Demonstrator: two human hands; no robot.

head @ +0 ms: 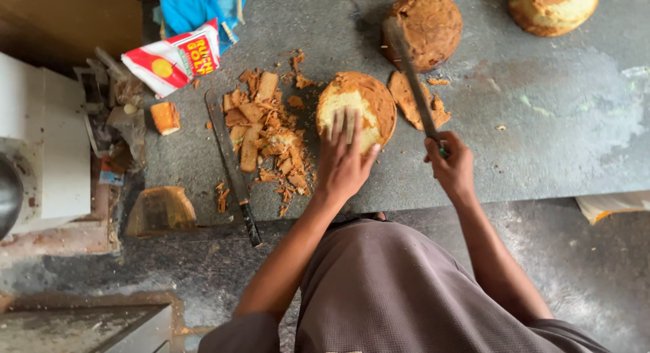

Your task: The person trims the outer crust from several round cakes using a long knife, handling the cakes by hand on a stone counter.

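A round sponge cake [365,102], pale where its brown crust is trimmed off, lies on the grey stone counter [542,122]. My left hand [344,160] presses flat on its near side, fingers spread. My right hand [450,164] grips the handle of a long knife [412,78] whose blade points away over a slab of cut crust [414,102]. Just beyond the blade sits a second round cake [426,24] with a brown crust.
A pile of brown crust trimmings [265,133] lies left of the cake, beside a second long knife [231,167] with a dark handle. A third cake [552,7] sits far right. A red and white packet [175,57], blue cloth [193,4] and white box [40,143] are at left.
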